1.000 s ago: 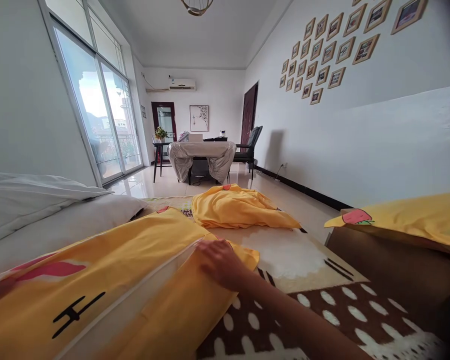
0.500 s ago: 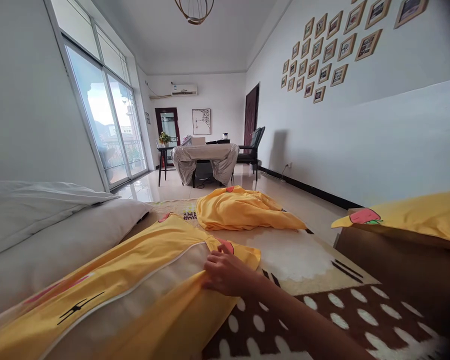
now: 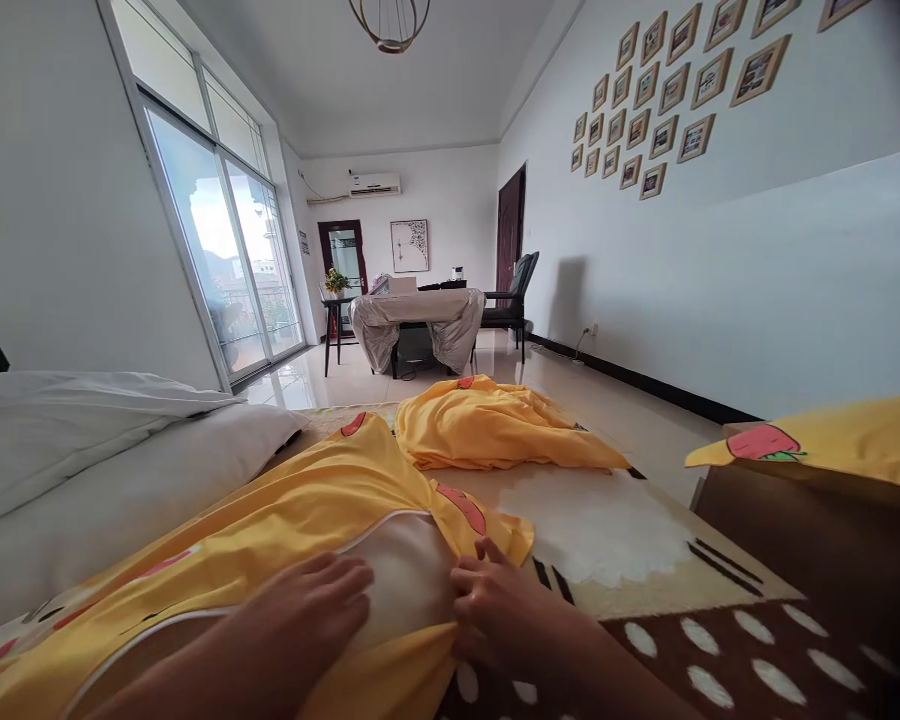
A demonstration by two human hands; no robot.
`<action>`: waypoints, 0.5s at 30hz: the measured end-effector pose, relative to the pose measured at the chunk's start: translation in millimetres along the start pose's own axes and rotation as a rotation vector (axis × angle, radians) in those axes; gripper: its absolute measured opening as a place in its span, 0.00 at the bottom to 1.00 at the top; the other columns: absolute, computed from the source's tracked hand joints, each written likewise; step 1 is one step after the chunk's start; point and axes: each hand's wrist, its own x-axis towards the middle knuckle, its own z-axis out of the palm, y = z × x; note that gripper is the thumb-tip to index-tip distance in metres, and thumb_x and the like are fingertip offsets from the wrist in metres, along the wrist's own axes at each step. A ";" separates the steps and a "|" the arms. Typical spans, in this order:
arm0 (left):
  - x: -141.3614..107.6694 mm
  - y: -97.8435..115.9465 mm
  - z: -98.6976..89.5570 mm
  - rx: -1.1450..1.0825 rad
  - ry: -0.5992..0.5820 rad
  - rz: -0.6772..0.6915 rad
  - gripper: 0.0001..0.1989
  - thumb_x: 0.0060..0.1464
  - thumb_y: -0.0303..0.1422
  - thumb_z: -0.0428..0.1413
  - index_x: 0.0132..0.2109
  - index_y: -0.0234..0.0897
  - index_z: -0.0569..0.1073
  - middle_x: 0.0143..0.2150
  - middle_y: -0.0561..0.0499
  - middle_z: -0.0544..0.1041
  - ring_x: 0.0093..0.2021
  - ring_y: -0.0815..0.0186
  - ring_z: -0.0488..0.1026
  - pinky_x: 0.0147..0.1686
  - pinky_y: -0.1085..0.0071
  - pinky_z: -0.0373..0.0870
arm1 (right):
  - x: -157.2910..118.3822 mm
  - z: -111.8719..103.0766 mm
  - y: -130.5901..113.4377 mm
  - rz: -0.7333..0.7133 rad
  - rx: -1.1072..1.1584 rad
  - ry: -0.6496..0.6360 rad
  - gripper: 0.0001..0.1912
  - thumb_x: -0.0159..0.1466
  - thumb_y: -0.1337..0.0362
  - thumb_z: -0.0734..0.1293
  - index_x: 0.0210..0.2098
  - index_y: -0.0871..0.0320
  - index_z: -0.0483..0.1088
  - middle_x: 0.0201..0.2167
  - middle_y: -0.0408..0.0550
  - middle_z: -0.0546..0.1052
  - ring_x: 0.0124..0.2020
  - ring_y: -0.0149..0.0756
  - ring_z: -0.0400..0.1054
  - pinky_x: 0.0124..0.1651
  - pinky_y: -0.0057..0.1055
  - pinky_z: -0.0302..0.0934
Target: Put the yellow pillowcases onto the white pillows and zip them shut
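A yellow pillowcase (image 3: 300, 535) with white edging and red strawberry prints lies in front of me. Through its long opening a pale pillow (image 3: 409, 560) shows. My left hand (image 3: 311, 610) is closed, fingers curled together, at the white-edged side of the opening; its fingertips are over the pillow and its thumb is partly hidden. Across the opening, my right hand (image 3: 499, 600) pinches the cloth near the pillowcase's corner.
A crumpled yellow cloth (image 3: 487, 430) lies just beyond, on the patterned blanket (image 3: 667, 640). White pillows (image 3: 142, 450) are at the left. Another yellow cloth (image 3: 862, 440) drapes over a brown box-like object (image 3: 810, 520) at the right. A covered table (image 3: 420, 305) stands farther off.
My left hand has come into view from below onto the opening. The right hand has shifted slightly right and down, still on the cloth. The pillowcase's opening edge is bent, and the view has turned slightly left.
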 end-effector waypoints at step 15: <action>126.5 23.3 79.1 -0.473 -0.104 0.294 0.11 0.60 0.34 0.52 0.47 0.39 0.73 0.48 0.49 0.78 0.49 0.58 0.74 0.52 0.65 0.64 | -25.5 -41.6 7.5 0.011 -0.045 0.017 0.16 0.68 0.63 0.60 0.25 0.58 0.72 0.26 0.46 0.78 0.30 0.36 0.71 0.50 0.36 0.56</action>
